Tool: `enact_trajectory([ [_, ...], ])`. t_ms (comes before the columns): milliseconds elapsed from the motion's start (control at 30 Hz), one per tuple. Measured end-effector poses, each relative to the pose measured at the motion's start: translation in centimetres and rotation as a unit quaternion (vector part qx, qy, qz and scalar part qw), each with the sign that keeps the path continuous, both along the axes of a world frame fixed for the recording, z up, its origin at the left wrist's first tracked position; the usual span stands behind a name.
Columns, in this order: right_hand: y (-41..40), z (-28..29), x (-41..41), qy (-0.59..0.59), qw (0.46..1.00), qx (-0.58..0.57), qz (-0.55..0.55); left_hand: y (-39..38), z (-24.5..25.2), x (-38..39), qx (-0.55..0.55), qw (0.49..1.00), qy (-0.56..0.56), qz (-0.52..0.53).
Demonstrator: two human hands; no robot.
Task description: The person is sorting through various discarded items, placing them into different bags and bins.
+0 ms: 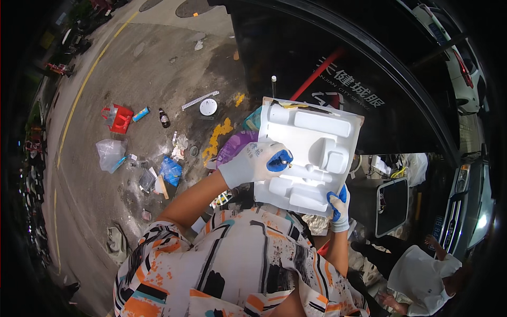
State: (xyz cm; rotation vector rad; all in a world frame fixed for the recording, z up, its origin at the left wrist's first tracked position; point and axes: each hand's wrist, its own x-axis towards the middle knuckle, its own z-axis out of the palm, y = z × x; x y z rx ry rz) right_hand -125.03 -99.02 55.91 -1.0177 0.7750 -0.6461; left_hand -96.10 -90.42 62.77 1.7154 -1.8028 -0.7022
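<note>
A white molded plastic packing tray [293, 138], with raised blocks and hollows, lies tilted before my chest. My right hand [339, 208], in a white glove with blue coating, grips its lower right corner. Over the tray's left part is my left hand [263, 159], in a similar glove with its fingers curled. Small shiny metallic pieces [286, 163] show between its fingertips; their exact kind is unclear. A dark strip and a yellow item [295, 106] lie along the tray's far edge. Beside my left hand, a purple plastic bag [237, 146] is partly covered.
Litter lies on the pavement at left: a red bag [121, 119], a brown glass bottle [164, 118], a clear plastic bag [111, 152] and a white disc [208, 107]. A large black panel [285, 47] stands ahead. At lower right are a dark framed panel [392, 206] and a person [420, 277].
</note>
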Motion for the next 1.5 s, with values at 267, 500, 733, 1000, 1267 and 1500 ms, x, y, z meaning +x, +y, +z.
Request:
enact_trajectory([
  [267, -2.5, 1.5, -2.9, -0.022, 0.999, -0.007, -0.033, 0.9, 3.1, 1.0, -0.013, 0.850, 0.512, 0.120],
  [500, -11.6, 6.9, -8.4, -0.036, 0.979, -0.107, -0.172, 3.2, 1.1, 1.8, -0.068, 0.808, 0.536, 0.237],
  [733, -31.6, 22.3, -3.7, -0.218, 0.963, -0.029, -0.154, 1.2, -0.3, -0.9, -0.024, 0.752, 0.611, 0.247],
  [1000, -11.2, 4.4, 0.1, 0.143, 0.871, -0.405, 0.239, -9.5, -6.5, -11.4, 0.228, 0.653, 0.703, 0.164],
  [1267, -7.1, -9.5, -15.4, -0.045, 0.967, 0.183, -0.171, -16.4, -10.0, -23.8, 0.519, 0.698, 0.494, -0.014],
  [1500, -16.4, -14.5, -35.7, -0.274, 0.876, 0.179, -0.353, -18.8, -13.1, -28.4, 0.427, 0.737, 0.521, -0.052],
])
